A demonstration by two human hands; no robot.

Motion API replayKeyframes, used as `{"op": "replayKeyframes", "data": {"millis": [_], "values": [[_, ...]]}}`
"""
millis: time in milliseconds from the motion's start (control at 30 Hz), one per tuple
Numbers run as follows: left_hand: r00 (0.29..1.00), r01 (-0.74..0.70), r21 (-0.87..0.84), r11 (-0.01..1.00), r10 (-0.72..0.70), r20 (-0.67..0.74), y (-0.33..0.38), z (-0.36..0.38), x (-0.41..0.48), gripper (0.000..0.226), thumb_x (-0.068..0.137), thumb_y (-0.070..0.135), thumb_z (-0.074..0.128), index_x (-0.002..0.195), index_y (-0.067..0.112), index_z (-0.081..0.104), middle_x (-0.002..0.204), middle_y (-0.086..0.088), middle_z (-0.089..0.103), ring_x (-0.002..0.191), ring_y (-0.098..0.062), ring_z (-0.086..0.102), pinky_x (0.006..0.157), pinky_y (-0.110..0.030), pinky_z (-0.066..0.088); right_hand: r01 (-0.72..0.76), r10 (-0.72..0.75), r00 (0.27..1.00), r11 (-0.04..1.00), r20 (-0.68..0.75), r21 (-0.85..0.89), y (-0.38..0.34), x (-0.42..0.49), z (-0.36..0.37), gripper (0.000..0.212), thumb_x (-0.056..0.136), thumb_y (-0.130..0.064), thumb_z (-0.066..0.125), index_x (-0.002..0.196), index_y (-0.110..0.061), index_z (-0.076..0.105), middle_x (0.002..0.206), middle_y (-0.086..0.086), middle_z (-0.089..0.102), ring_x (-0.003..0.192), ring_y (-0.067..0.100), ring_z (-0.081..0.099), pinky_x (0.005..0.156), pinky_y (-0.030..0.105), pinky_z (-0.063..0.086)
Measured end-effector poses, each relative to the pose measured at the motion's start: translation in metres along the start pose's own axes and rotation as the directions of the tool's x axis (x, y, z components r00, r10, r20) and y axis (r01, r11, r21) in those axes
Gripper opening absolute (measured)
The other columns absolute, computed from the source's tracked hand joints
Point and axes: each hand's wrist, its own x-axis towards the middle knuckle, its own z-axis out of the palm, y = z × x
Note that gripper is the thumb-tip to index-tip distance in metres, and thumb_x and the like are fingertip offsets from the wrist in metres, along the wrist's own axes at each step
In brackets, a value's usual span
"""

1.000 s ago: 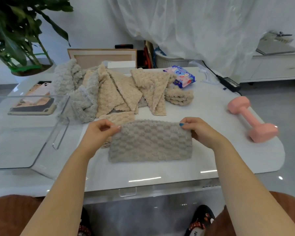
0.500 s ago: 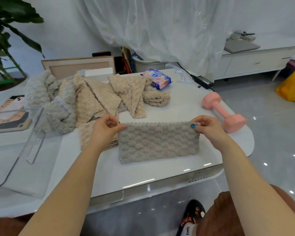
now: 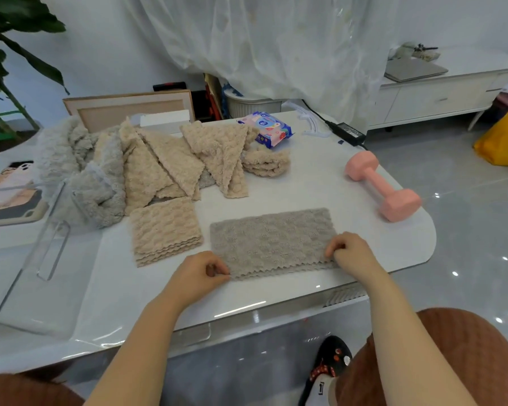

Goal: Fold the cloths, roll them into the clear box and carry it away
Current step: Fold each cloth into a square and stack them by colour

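Note:
A grey cloth [image 3: 272,240] lies folded in half as a long strip near the table's front edge. My left hand [image 3: 201,272] pinches its near left corner and my right hand [image 3: 349,250] pinches its near right corner. Left of it sits a folded beige cloth [image 3: 165,230]. Behind that spreads a heap of beige and grey cloths [image 3: 147,165], unfolded. The clear box [image 3: 27,259] stands at the table's left side, with its handle facing me.
A pink dumbbell [image 3: 383,186] lies at the table's right end. A wipes packet [image 3: 272,128], a power adapter [image 3: 346,131] and a picture frame [image 3: 129,108] are at the back. A phone case [image 3: 9,194] lies far left. A yellow bag [image 3: 503,140] sits on the floor.
Both hands have brought the grey cloth's far edge toward me, onto its near edge, so it is folded once more. The view has turned left to right, uncovering the folded beige cloth.

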Motion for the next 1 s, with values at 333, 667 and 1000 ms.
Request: {"op": "replayKeyframes", "data": {"millis": [333, 667, 1000], "values": [[0.959, 0.130, 0.174, 0.976, -0.079, -0.273, 0.015, 0.026, 0.007, 0.038, 0.085, 0.049, 0.061, 0.114, 0.026, 0.052, 0.110, 0.004, 0.044, 0.094, -0.014, 0.050, 0.067, -0.029, 0.043, -0.310, 0.308, 0.943, 0.951, -0.123, 0.002, 0.004, 0.004, -0.006, 0.046, 0.084, -0.030, 0.067, 0.054, -0.010, 0.038, 0.051, 0.006, 0.041, 0.051, 0.023, 0.041, 0.049, 0.029, 0.027], [0.883, 0.255, -0.243, 0.936, -0.328, -0.335, 0.016, 0.026, 0.007, 0.040, 0.079, 0.022, 0.075, 0.109, 0.013, 0.051, 0.079, -0.001, 0.052, 0.076, -0.021, 0.053, 0.064, -0.030, 0.040, -0.169, 0.188, 0.949, 0.981, -0.252, 0.096, 0.004, -0.005, -0.003, 0.021, 0.082, -0.021, 0.069, 0.073, -0.003, 0.065, 0.077, 0.010, 0.067, 0.078, 0.028, 0.059, 0.067, 0.030, 0.043], [0.885, 0.272, -0.236, 0.933, -0.338, -0.320, 0.017, 0.028, -0.002, 0.034, 0.077, 0.015, 0.076, 0.106, 0.011, 0.058, 0.094, -0.006, 0.052, 0.082, -0.019, 0.051, 0.070, -0.025, 0.036, -0.266, 0.271, 0.942, 0.963, -0.197, 0.053, 0.016, -0.011, 0.004, 0.006, 0.082, -0.008, 0.063, 0.082, -0.011, 0.058, 0.084, 0.004, 0.059, 0.087, 0.025, 0.052, 0.074, 0.028, 0.040]]}}
